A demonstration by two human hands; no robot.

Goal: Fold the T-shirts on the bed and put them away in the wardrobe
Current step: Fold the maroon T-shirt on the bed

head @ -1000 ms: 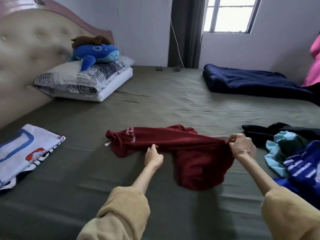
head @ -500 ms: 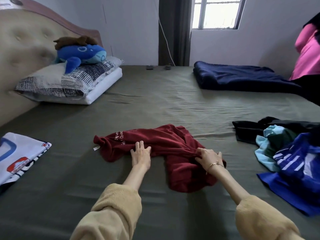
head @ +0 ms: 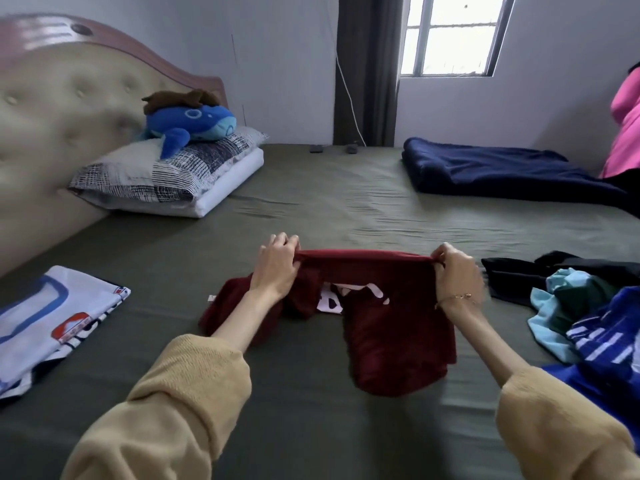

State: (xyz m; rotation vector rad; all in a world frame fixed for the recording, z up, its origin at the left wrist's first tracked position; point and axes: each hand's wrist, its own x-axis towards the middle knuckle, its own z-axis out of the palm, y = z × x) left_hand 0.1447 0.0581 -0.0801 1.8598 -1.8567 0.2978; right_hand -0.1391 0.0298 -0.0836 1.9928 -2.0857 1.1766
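A dark red T-shirt [head: 391, 327] lies bunched on the olive-green bed [head: 311, 202], its top edge lifted and stretched between my hands. My left hand [head: 277, 265] pinches that edge at its left end; my right hand [head: 457, 275] pinches the right end. A white print shows under the raised edge. A folded white T-shirt with blue and red print [head: 52, 323] lies flat at the left. A heap of unfolded shirts [head: 595, 327], black, light blue, green and bright blue, sits at the right.
Stacked pillows [head: 173, 174] with a blue plush whale [head: 190, 124] lie against the padded headboard [head: 52, 116]. A folded navy blanket [head: 502, 171] rests at the far right of the bed. A pink garment [head: 627, 126] hangs at the right edge.
Both hands have moved up to the shirt's far edge and lifted it taut; before, the left hand pressed flat on the shirt and the right gripped its bunched middle.
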